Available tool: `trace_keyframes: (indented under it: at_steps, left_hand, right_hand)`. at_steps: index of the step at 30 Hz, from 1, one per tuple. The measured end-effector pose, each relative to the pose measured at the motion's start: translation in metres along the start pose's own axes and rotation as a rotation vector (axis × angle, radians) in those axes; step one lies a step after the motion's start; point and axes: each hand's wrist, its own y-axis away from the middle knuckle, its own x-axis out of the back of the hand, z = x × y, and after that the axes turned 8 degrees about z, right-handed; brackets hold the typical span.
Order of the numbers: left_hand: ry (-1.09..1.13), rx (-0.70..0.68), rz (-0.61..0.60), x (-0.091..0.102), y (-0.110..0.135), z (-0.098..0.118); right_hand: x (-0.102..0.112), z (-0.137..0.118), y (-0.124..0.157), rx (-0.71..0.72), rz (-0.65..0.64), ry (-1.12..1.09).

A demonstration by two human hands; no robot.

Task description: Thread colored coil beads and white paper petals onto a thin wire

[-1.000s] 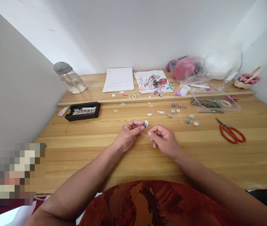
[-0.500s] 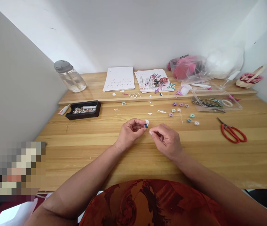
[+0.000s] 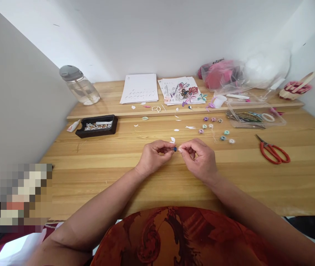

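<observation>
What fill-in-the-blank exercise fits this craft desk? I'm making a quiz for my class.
1. Both hands, left hand and right hand, pinch a small ____ piece between their fingertips.
2. The scissors have ____ handles.
3. The bottle stands at the desk's far ____ corner.
4. The black tray lies to the ____ of the hands.

Missing words: blue; red; left; left

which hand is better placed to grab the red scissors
Right, probably. The red scissors lie on the table to the right of the right hand, nothing between; the left hand would have to cross over it.
</observation>
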Motion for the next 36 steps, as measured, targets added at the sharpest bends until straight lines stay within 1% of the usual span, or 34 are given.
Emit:
trace_keyframes:
  at_steps: [4, 9, 12, 15, 20, 23, 26, 29, 33, 36]
  left_hand:
    - [-0.07, -0.098, -0.04, 0.002, 0.001, 0.006]
    - [-0.125, -0.185, -0.074, 0.005, 0.003, 0.012]
    - [-0.142, -0.212, -0.091, 0.005, 0.002, 0.013]
    - [-0.119, -0.177, -0.096, 0.005, 0.001, 0.01]
    - [-0.03, -0.081, -0.103, 0.004, 0.0, 0.006]
    - [0.045, -0.026, -0.125, 0.004, -0.001, 0.006]
    - [0.116, 0.009, -0.149, 0.004, -0.001, 0.007]
    - [0.169, 0.045, -0.145, 0.004, -0.002, 0.006]
    - [0.226, 0.1, -0.109, 0.003, -0.003, 0.0]
    - [0.231, 0.156, -0.096, 0.002, -0.004, -0.004]
  right_hand:
    - [0.001, 0.002, 0.0, -0.045, -0.03, -0.014]
    - [0.003, 0.003, -0.001, -0.114, -0.065, -0.035]
    - [0.003, 0.006, -0.002, -0.169, -0.085, -0.083]
    - [0.002, 0.013, -0.004, -0.308, -0.135, -0.179]
    - [0.0, 0.021, -0.008, -0.604, -0.201, -0.451]
    - [-0.001, 0.019, -0.009, -0.679, -0.217, -0.581]
    - [-0.003, 0.016, -0.009, -0.683, -0.208, -0.62]
    - [-0.004, 0.016, -0.007, -0.645, -0.208, -0.598]
    - [-0.003, 0.016, -0.005, -0.556, -0.247, -0.481]
    - [-0.002, 0.015, -0.004, -0.454, -0.21, -0.375]
